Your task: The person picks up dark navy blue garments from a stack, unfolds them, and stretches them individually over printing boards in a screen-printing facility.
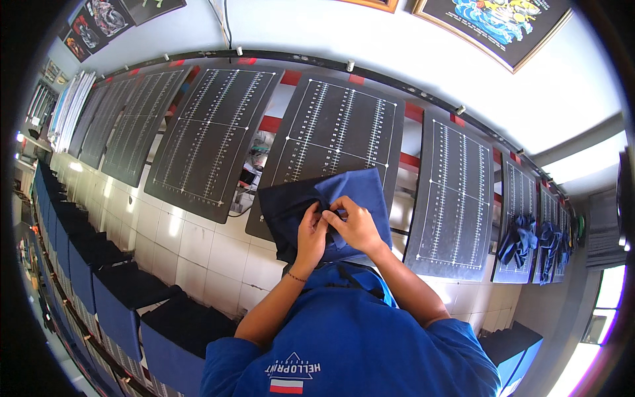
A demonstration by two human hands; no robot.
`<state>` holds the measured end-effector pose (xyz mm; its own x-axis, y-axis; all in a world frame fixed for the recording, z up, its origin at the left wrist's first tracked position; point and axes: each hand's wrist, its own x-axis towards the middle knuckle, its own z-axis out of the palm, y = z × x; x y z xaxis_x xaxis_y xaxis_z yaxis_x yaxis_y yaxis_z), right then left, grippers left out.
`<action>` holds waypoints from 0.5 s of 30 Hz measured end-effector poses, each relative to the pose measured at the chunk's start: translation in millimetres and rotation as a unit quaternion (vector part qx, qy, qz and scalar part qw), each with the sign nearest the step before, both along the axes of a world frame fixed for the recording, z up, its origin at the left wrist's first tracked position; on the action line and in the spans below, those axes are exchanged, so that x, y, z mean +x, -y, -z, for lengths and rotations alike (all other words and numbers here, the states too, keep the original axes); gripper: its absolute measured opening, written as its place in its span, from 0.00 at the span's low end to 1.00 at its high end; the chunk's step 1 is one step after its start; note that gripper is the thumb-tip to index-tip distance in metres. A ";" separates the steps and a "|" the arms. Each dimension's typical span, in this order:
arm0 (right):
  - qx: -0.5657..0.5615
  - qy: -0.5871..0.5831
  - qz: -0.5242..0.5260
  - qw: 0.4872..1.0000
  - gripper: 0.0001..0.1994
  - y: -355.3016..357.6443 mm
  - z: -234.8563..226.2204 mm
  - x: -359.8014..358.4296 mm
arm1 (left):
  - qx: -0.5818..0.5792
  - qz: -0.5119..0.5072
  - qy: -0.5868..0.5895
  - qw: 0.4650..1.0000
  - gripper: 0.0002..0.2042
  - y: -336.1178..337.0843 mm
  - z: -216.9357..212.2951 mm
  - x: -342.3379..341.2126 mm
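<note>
A dark navy piece of cloth (360, 192) lies spread over the near end of a black board (337, 129) with white ruled lines. My left hand (312, 235) and my right hand (354, 226) meet over the middle of this cloth. Both have their fingers bent and pinched together, with the fingertips almost touching. A raised fold of the cloth stands up around them. Exactly which bit of fabric lies between the fingertips is partly hidden. Around my left wrist is a thin beaded bracelet (297, 276).
Similar black boards (209, 135) (456, 192) line up on both sides along a rail (291, 58). Crumpled navy cloths (518, 241) lie on boards at the right. Behind on the left, a row of boards carries draped navy cloths (188, 324). White tiled floor (211, 255) shows between.
</note>
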<state>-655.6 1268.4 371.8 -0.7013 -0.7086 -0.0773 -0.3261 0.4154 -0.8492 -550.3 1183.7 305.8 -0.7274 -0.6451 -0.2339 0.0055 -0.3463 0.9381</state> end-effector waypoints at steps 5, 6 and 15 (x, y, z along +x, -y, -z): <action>0.070 -0.057 -0.023 0.996 0.12 0.1 -4.1 -2.6 | -0.019 -0.016 -0.029 0.999 0.20 -11.9 0.6 -0.9; 0.055 -0.047 -0.019 0.997 0.11 -0.6 -3.0 -3.4 | -0.010 -0.017 -0.034 0.999 0.20 -13.3 -0.9 -1.0; -0.056 0.188 -0.040 0.980 0.13 -27.6 -18.1 -26.7 | -0.204 -0.086 0.005 0.975 0.09 -10.5 -36.3 -7.3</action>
